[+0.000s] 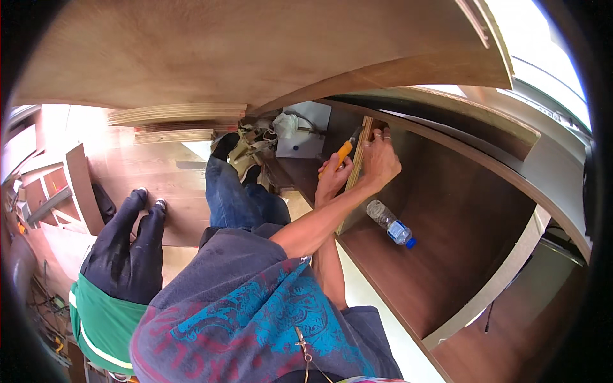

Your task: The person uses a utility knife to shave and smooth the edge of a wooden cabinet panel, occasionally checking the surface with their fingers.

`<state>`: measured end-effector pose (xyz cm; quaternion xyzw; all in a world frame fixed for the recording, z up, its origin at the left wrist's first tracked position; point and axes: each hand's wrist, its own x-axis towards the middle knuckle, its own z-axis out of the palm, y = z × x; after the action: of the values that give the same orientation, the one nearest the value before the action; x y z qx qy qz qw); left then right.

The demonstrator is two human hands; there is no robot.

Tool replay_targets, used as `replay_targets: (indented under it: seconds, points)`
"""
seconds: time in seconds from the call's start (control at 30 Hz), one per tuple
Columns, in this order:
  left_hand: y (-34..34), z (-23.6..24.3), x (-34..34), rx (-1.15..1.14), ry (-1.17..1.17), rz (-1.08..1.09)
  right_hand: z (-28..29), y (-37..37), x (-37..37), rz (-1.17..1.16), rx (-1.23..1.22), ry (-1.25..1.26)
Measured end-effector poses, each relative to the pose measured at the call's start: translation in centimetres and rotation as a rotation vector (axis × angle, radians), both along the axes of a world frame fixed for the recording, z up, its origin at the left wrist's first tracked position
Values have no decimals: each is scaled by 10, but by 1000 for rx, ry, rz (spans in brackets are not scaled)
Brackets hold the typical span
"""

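My right hand (332, 180) is shut on a yellow-handled tool (345, 152), its tip pointing up at a narrow light wooden strip (353, 180). That strip stands against the dark brown inner panel of a cabinet (447, 210). My left hand (381, 161), with rings on its fingers, reaches across my body and presses on the strip's upper end, fingers curled over its top. My left forearm crosses over the right one. My legs in blue jeans (236, 198) stretch away toward the cabinet's far end.
A clear plastic water bottle with a blue cap (391, 223) lies on the brown panel just right of the strip. A large plywood sheet (255, 51) arches overhead. Another person in black trousers and a green top (121, 255) sits at the left. Tools and cloth clutter (258, 143) lie beyond my feet.
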<state>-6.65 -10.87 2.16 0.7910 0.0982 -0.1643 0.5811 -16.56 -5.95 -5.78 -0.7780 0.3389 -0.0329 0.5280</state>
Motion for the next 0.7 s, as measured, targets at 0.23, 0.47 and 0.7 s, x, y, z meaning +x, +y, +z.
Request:
replay_targets:
  seconds: [0.23, 0.47, 0.7]
  points:
    - [5, 12, 0, -86, 70, -26, 6, -5, 18, -63, 96, -55]
    - [-10, 12, -6, -64, 65, -8, 7, -9, 26, -117, 172, -94]
    - [12, 3, -10, -6, 108, 18, 4, -11, 39, -161, 248, -136]
